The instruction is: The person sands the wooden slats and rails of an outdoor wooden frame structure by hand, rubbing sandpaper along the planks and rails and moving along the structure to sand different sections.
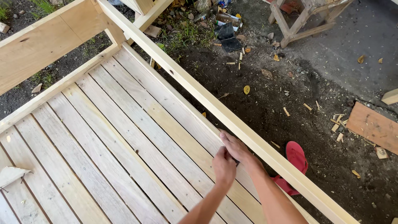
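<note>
Hands together at the inner face of the long wooden rail (199, 89); our right hand (235, 146) lies flat, fingers stretched along the rail's lower edge; our left hand (224, 166) is curled beside it, grasp unclear; slatted deck (116, 141) beneath; red sandal (295, 159) on the dirt beyond the rail.

The long pale wooden rail (195, 89) is bare, unpainted timber, matt and planed smooth. The light wooden slats (124, 141) of the slatted frame look rougher, with open grain and a dry, unvarnished face. The red rubbery sandal (296, 155) has a dull, soft sheen. The dark soil ground (290, 103) is coarse, crumbly and strewn with wood chips.
</note>
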Motion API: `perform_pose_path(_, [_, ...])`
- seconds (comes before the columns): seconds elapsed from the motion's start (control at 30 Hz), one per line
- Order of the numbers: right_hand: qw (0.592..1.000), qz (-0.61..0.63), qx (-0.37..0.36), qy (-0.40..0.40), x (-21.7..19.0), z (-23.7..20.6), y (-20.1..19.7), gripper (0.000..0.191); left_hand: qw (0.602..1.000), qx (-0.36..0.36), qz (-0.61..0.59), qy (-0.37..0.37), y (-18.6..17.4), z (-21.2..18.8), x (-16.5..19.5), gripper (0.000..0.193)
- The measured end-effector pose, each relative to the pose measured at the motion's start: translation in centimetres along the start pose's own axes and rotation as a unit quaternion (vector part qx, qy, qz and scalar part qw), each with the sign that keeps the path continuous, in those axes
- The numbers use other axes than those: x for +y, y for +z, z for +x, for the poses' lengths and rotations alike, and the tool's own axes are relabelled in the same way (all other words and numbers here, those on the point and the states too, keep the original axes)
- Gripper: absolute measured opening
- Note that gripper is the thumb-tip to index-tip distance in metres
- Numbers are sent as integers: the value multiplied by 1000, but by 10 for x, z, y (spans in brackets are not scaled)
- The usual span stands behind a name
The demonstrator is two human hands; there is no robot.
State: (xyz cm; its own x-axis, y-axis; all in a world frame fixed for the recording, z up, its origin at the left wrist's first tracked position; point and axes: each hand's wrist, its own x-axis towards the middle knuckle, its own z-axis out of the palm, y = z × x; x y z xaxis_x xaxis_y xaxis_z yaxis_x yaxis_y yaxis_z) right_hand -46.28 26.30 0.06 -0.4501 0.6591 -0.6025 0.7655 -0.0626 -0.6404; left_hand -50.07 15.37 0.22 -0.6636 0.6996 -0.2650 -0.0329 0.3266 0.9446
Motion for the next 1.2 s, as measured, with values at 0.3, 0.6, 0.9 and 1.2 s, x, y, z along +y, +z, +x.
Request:
perform_pose_path(0.3, [998,-60,-12,-8,-4,-7,-2,72,974,191,98,70,-91,216,15,17])
perform_pose_path(0.6, [999,-48,-3,-26,-14,-7,-4,76,992,90,38,86,-70,162,-4,15])
perform_pose_path(0.9, [998,53,-33,12,-1,13,-14,99,980,-104,-129,-114,4,-1,-9,13])
perform_pose_path(1.2, [997,-47,-17,57,-29,-9,-8,89,992,87,86,-38,-65,141,26,20])
